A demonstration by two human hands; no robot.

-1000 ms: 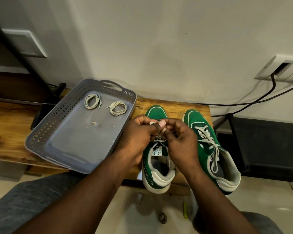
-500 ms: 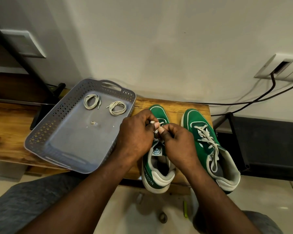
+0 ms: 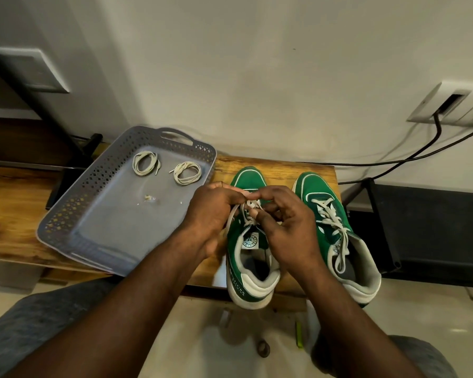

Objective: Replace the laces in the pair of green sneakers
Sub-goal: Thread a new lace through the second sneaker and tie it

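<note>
the left green sneaker (image 3: 247, 257) stands on the wooden bench (image 3: 279, 166), toe toward the wall and heel hanging a little over the near edge. its off-white lace (image 3: 249, 214) is loose and bunched over the tongue, and that is where both my hands meet. my left hand (image 3: 212, 214) comes in from the left with the knuckles up, fingers curled narrow and pinched on a strand of the lace near the upper eyelets. my right hand (image 3: 287, 225) comes in from the right, wrist over the collar of the shoe, thumb and forefinger closed on another bit of the same lace, the other fingers tucked under. the fingertips of the two hands are almost touching.

just beside it, to the right, the right green sneaker (image 3: 339, 236) lies on the same bench with its lace threaded through and the ends trailing into the opening.

to the left, a grey perforated tray (image 3: 74, 214) rests on the bench, touching my left hand's side of the work. in its far end lie two coiled off-white laces, one on the left (image 3: 145, 166) and one on the right (image 3: 187, 173), apart from each other, with a few small scraps (image 3: 149, 198) on the tray floor.
</note>
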